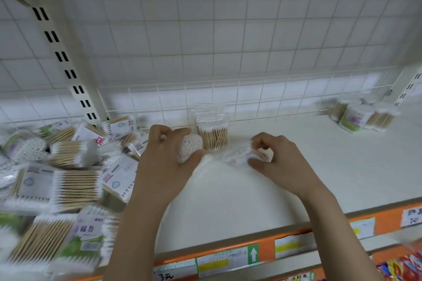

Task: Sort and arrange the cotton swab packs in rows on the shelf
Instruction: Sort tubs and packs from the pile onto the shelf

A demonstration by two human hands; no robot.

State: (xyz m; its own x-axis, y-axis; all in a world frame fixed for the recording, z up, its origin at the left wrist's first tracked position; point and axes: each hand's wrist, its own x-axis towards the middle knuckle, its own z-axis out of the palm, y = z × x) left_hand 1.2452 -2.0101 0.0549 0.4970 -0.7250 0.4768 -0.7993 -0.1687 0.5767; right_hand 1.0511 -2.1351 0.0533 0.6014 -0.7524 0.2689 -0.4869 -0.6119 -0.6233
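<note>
Shelf, pack in left hand

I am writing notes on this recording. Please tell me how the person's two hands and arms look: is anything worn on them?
Both arms are bare as far as the view shows them: no sleeves appear. The left hand and the right hand carry no gloves, and no ring, watch or bracelet shows. The picture is slightly blurred, so fine marks cannot be told.

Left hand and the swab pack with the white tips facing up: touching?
Touching. In the head view the left hand grips the swab pack, fingers curled over its top and thumb beneath.
</note>
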